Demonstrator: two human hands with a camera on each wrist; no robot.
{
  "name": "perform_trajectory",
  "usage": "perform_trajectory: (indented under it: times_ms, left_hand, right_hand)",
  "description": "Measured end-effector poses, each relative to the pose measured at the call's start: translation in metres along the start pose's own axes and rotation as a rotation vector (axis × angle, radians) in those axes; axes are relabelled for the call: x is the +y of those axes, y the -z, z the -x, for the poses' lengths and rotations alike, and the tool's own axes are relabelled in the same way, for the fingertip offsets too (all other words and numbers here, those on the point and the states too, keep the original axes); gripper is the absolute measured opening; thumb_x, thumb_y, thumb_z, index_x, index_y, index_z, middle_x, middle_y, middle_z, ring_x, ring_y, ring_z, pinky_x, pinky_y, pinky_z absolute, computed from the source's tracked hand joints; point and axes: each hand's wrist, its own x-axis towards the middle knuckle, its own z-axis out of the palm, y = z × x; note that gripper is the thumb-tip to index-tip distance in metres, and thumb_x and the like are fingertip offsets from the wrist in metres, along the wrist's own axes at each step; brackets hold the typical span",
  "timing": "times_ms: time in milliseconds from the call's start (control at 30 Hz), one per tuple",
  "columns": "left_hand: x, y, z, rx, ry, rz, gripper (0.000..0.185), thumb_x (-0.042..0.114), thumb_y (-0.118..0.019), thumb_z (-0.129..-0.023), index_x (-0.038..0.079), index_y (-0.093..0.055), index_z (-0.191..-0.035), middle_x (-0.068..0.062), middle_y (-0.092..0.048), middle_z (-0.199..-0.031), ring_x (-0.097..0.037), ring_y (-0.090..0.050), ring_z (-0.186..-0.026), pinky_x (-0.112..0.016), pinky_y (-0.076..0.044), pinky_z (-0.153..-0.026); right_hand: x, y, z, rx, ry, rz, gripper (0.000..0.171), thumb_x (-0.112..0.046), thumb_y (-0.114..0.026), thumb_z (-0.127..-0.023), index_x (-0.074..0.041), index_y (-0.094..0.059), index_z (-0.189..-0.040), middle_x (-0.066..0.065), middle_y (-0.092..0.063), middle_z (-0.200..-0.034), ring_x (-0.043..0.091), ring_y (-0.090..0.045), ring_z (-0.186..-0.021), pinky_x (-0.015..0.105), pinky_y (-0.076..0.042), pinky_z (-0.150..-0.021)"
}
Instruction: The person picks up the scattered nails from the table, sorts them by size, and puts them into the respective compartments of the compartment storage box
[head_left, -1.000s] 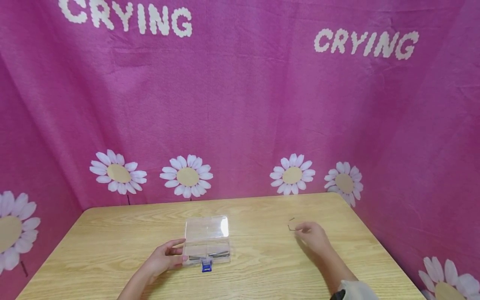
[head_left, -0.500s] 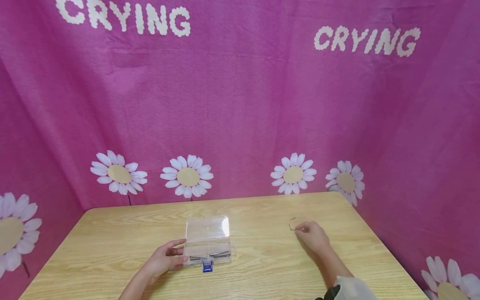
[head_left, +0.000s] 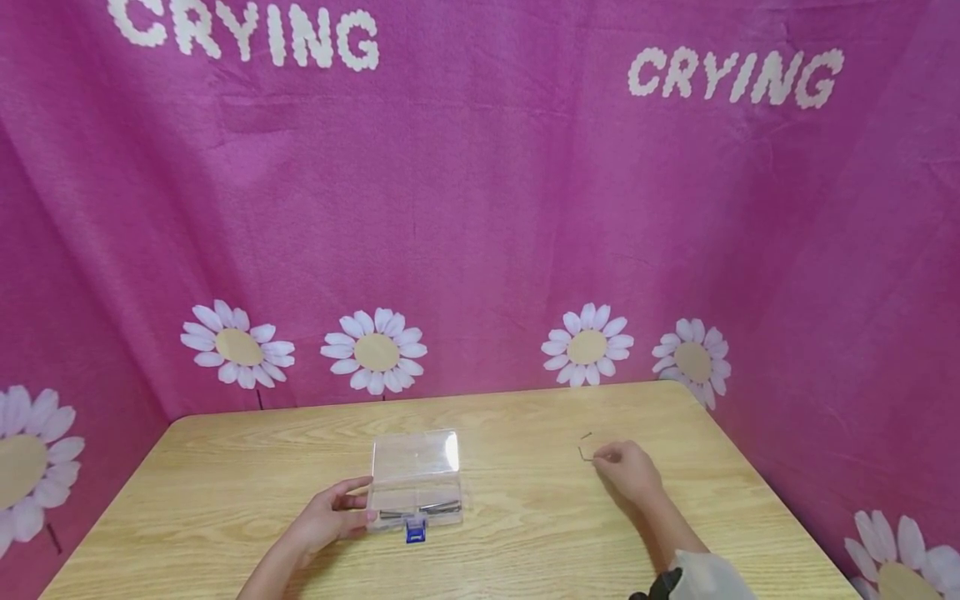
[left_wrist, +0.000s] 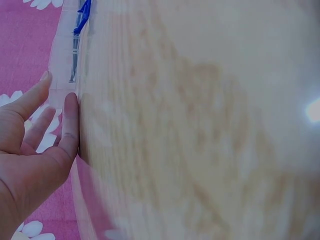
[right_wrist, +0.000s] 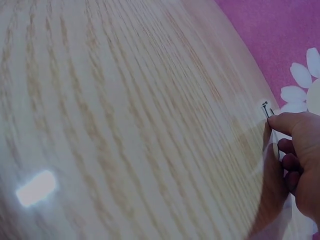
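Note:
A clear plastic box [head_left: 415,479] lies open on the wooden table [head_left: 525,533], with dark metal keys in its front tray and a blue clasp [head_left: 413,531] at the front. My left hand [head_left: 333,512] holds the box's left end, thumb and fingers against its side [left_wrist: 62,107]. At the right, my right hand [head_left: 626,469] pinches a thin L-shaped hex key [head_left: 584,453] against the table. The right wrist view shows the key [right_wrist: 268,114] between my thumb and forefinger. A second tiny key [head_left: 586,436] lies just beyond it.
Pink cloth [head_left: 480,208] with white daisies and the word CRYING hangs behind the table and along both sides. The table's far edge [head_left: 450,398] meets the cloth. Bare wood lies between the box and my right hand.
Both hands stay almost still. The right hand has shifted slightly on the thin key; the left keeps its hold on the box.

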Motion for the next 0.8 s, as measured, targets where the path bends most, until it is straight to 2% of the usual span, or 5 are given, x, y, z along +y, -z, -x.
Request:
perform_trajectory:
  times_ms: [333,600,800]
  left_hand:
    - [0.001,-0.001,0.001,0.007,0.008,0.000,0.070,0.004,-0.070,-0.081,-0.009,-0.034,-0.139,-0.024,-0.053,-0.113,-0.015,-0.058,-0.089,-0.036,-0.057,-0.082]
    - [0.002,0.000,0.001,0.004,0.007,0.001,0.070,0.005,-0.070,-0.081,-0.009,-0.034,-0.139,-0.025,-0.054,-0.113,-0.014,-0.059,-0.090,-0.036,-0.057,-0.082]
    - [0.001,0.001,0.001,-0.002,0.002,0.007,0.070,0.005,-0.071,-0.081,-0.009,-0.033,-0.139,-0.025,-0.054,-0.112,-0.014,-0.058,-0.090,-0.035,-0.057,-0.082]
  right_hand:
    - [0.001,-0.001,0.005,-0.003,0.014,-0.016,0.020,-0.017,-0.060,-0.087,-0.002,-0.069,-0.097,0.013,-0.066,-0.099,0.033,-0.060,-0.099,0.051,-0.046,-0.093]
    - [-0.003,-0.001,0.006,0.032,0.050,-0.105,0.016,-0.010,-0.061,-0.086,0.002,-0.070,-0.092,0.015,-0.069,-0.093,0.031,-0.063,-0.093,0.048,-0.050,-0.089]
    - [-0.012,-0.002,0.007,0.031,0.063,-0.171,0.016,-0.009,-0.062,-0.086,0.004,-0.069,-0.094,0.018,-0.068,-0.096,0.029,-0.063,-0.090,0.044,-0.053,-0.084]
